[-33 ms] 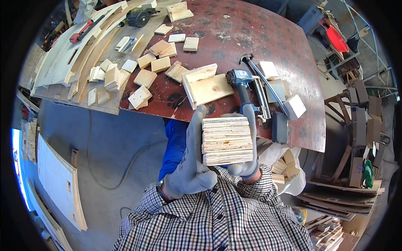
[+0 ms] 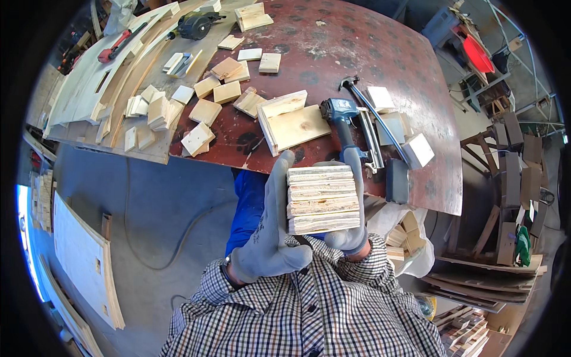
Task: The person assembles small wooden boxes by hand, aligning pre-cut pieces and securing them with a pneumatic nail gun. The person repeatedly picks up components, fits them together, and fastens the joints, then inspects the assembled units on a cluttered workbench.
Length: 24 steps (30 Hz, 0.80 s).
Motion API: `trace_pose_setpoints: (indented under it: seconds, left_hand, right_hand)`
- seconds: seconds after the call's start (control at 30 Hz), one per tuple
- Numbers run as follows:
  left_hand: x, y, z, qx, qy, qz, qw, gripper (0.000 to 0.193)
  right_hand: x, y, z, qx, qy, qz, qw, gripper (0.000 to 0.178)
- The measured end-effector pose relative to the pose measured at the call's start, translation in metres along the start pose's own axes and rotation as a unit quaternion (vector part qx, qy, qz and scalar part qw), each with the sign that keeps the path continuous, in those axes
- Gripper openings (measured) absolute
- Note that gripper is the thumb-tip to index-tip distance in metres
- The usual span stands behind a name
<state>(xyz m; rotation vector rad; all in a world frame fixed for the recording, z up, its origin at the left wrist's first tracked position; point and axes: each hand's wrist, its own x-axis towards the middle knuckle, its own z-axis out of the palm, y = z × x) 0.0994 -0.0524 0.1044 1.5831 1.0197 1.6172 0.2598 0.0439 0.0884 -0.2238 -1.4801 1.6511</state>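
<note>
Between my two grey-gloved hands is a stack of small plywood blocks (image 2: 323,200), their rough layered edges facing up. My left hand (image 2: 269,235) presses along the stack's left side, fingers stretched forward and thumb resting near its lower corner. The right side is gripped by my right hand (image 2: 350,239), with its thumb at the near corner and fingers partly hidden behind the wood. The stack is held in front of my checked shirt, just off the table's near edge. Beyond it lies an L-shaped wooden piece (image 2: 300,126), beside a blue nail gun (image 2: 343,116).
A hammer (image 2: 380,122) lies across the red-brown table (image 2: 357,47) near a dark block (image 2: 397,181). Loose wood blocks (image 2: 205,112) are scattered on the left. Further off sits a circular saw (image 2: 195,25). A white sack of offcuts (image 2: 421,262) stands below the table's right side.
My left thumb has shifted very slightly to the right. The stack stays in both hands.
</note>
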Motion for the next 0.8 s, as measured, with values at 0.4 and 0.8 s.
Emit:
trace_pose_setpoints:
  seconds: [0.4, 0.8]
  left_hand:
    - [-0.015, -0.024, -0.011, -0.025, 0.248, -0.082, 0.965, 0.084]
    - [-0.022, -0.048, -0.015, -0.171, 0.331, -0.069, 0.925, 0.077]
  right_hand:
    - [0.045, 0.04, -0.046, -0.71, -0.075, 0.06, 0.698, 0.103]
    - [0.069, 0.068, -0.048, -0.785, -0.167, 0.196, 0.563, 0.116]
